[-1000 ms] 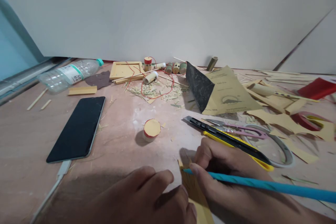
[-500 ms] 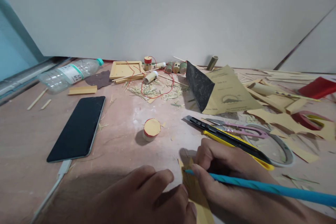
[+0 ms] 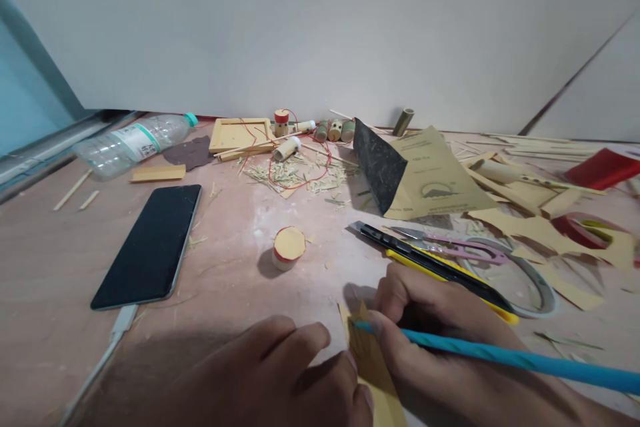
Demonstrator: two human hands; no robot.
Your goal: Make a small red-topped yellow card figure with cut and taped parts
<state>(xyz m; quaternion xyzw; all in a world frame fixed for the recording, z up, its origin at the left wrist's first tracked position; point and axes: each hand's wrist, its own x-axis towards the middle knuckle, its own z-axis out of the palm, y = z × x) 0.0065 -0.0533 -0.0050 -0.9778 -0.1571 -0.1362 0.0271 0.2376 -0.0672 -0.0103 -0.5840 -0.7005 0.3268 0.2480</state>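
My right hand (image 3: 440,330) is closed around a blue pencil (image 3: 500,351), whose tip points down at a strip of tan paper (image 3: 385,397). Faint dark marks show on the strip near the tip. Beside it, my left hand (image 3: 280,373) lies with curled fingers against the strip's left edge, holding it; its fingertips are partly hidden. Beyond both hands stands a short pale cylinder (image 3: 289,248) with a tan paper top and a red rim. A black-and-yellow utility knife (image 3: 435,267) lies just past my right hand, next to pink-handled scissors (image 3: 460,247) and a grey tape roll (image 3: 545,293).
To the left are a phone (image 3: 150,247) with a white cable (image 3: 100,363) and a clear bottle (image 3: 135,143). Folded sandpaper (image 3: 435,173), wood shavings (image 3: 310,172), a small wooden tray (image 3: 243,130) and small bamboo pieces (image 3: 287,148) lie toward the white wall (image 3: 320,27). Red tape (image 3: 583,230) sits right.
The pencil tip has shifted very slightly on the paper strip, and the view has moved a little. Both hands keep nearly the same place.
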